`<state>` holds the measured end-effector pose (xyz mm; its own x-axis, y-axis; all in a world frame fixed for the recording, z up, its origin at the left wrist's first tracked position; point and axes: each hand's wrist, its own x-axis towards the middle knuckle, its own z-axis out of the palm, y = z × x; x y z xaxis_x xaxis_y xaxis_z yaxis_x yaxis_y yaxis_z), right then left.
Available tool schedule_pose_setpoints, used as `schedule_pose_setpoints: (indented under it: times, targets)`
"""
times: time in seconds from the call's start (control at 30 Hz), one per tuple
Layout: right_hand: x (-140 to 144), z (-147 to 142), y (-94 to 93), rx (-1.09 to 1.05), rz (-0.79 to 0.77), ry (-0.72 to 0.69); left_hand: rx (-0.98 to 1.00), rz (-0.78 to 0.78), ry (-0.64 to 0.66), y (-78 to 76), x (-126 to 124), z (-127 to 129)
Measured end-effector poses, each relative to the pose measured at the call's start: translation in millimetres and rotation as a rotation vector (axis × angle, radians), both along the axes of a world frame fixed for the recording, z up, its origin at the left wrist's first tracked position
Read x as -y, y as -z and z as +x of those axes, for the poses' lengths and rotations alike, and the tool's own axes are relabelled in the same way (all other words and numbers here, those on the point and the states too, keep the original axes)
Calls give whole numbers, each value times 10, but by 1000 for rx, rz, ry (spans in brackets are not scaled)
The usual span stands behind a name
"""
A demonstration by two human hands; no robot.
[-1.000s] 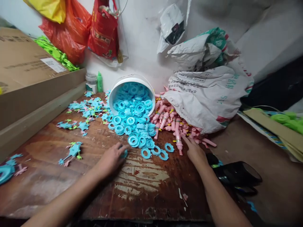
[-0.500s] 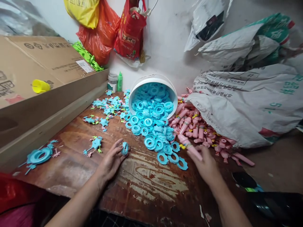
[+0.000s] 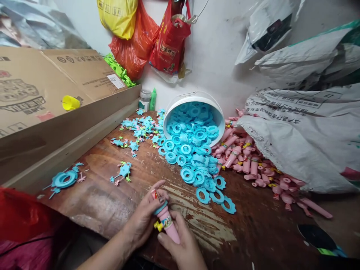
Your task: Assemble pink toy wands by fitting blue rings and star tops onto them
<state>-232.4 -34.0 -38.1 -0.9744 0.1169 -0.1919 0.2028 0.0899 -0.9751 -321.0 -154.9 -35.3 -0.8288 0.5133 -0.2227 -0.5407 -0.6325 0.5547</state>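
My right hand (image 3: 184, 247) grips a pink plastic tube (image 3: 168, 222) near the table's front edge. On the tube's upper end sits a blue ring (image 3: 160, 207), pinched by the fingers of my left hand (image 3: 147, 215). Both hands meet over the worn wooden table (image 3: 118, 202). A tipped white bucket (image 3: 194, 101) at the back spills several blue rings (image 3: 194, 161) toward me. Right of them lies a heap of pink tubes (image 3: 253, 165) pouring from a white woven sack (image 3: 306, 138).
Blue star-shaped parts (image 3: 140, 129) are scattered at the back left, with one (image 3: 123, 172) nearer and an assembled piece (image 3: 64, 179) at the left. A cardboard box (image 3: 42, 101) borders the left side. Plastic bags (image 3: 146, 37) hang on the wall. Small bottles (image 3: 149, 99) stand by the bucket.
My right hand picked a pink tube from the heap and brought it to the front. My left hand carried a blue ring to the tube's end. The camera view shifted left.
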Motion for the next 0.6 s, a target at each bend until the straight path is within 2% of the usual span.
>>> schedule_pose_setpoints:
  times: [0.07, 0.13, 0.2, 0.27, 0.3, 0.37, 0.43, 0.47, 0.5, 0.53, 0.6]
  targets:
    - [1, -18, 12, 110, -430, -110, -40, 18, 30, -55, 65, 27]
    - [13, -19, 22, 227, -778, -224, -103, 32, 63, -142, 99, 36]
    - [41, -19, 23, 260, -981, -337, -182, 39, 149, -233, 111, 3]
    - [80, -39, 1, 215, -1056, -381, -316, -49, 218, -292, 146, -118]
    - [95, -57, -20, 196, -1055, -370, -410, -160, 193, -298, 190, -226]
    - [92, -95, -66, 162, -976, -261, -634, -523, -11, -254, 359, -531]
    - [25, -106, -89, 129, -776, -97, -832, -997, -286, -141, 628, -893]
    - [-31, -93, -82, 114, -642, -16, -881, -1205, -355, -68, 782, -1057]
    - [-97, -66, -61, 101, -512, 65, -908, -1357, -326, 9, 929, -1189]
    - [-163, -27, -28, 90, -402, 132, -920, -1444, -247, 82, 1054, -1276]
    - [-274, 69, 51, 85, -271, 209, -948, -1494, -120, 199, 1182, -1286]
